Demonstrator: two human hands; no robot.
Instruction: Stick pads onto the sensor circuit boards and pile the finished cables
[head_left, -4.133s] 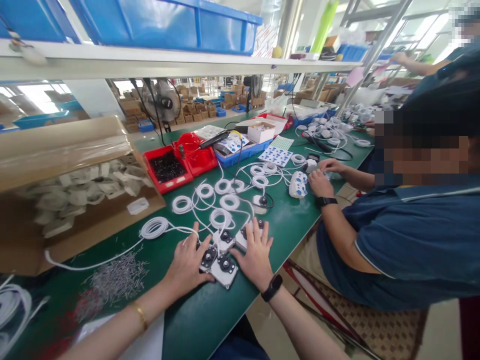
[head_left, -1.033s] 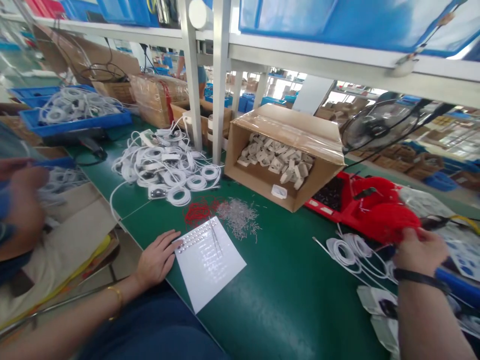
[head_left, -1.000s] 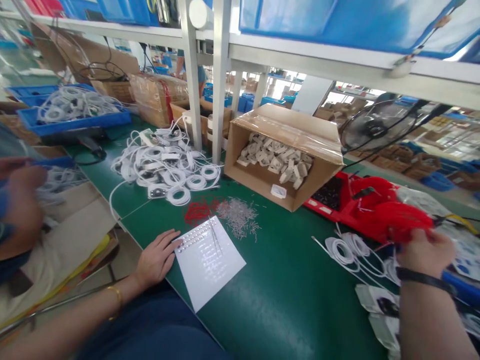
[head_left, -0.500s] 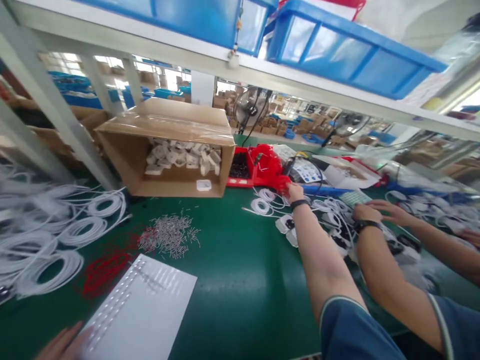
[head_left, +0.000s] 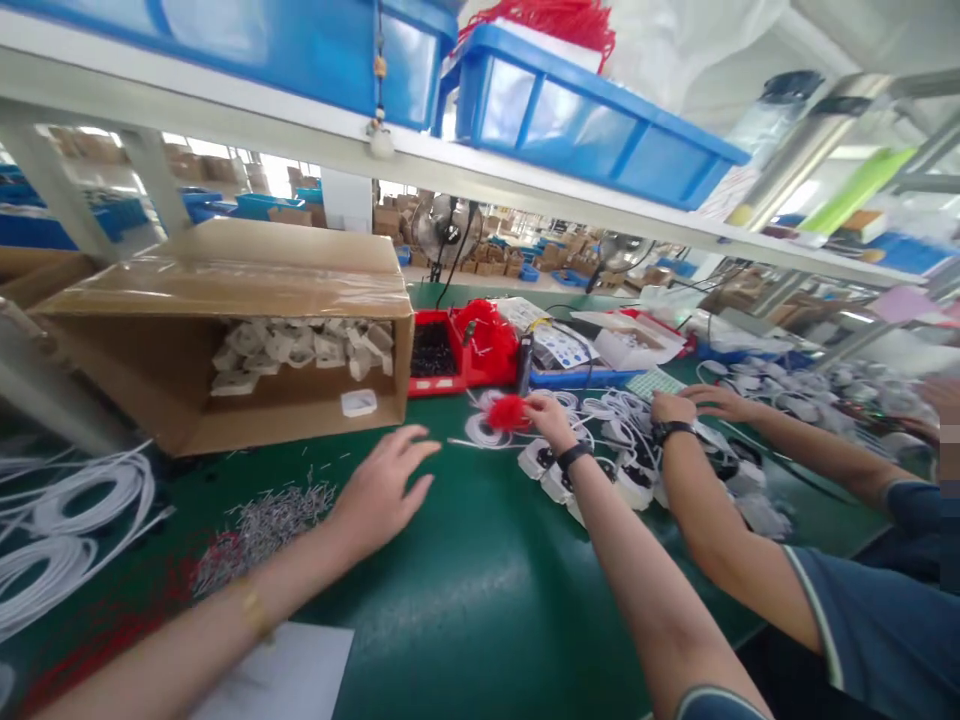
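Between your two arms, a stretch of green table [head_left: 450, 610] gives you open room. On the left, the lower front edge of the cardboard box [head_left: 292, 255] is near your left fingertips; on the right, white parts with cables [head_left: 634, 480] stand close to your right forearm. Your left hand [head_left: 386, 485] is spread and grips nothing, just beside the heap of metal pins [head_left: 277, 515]. Your right hand [head_left: 551, 420] pinches the red bundle [head_left: 508, 413] at its right end. The bundle is in front of the red bin [head_left: 439, 384], and whether it touches the white cable coil [head_left: 484, 432] I cannot tell. It points to the left, with its long axis roughly sideways, but it is blurred. A white sheet [head_left: 307, 670] lies on the table under your left forearm. A co-worker's hands [head_left: 675, 408] are at your right, and fans [head_left: 450, 228] stand behind the table.
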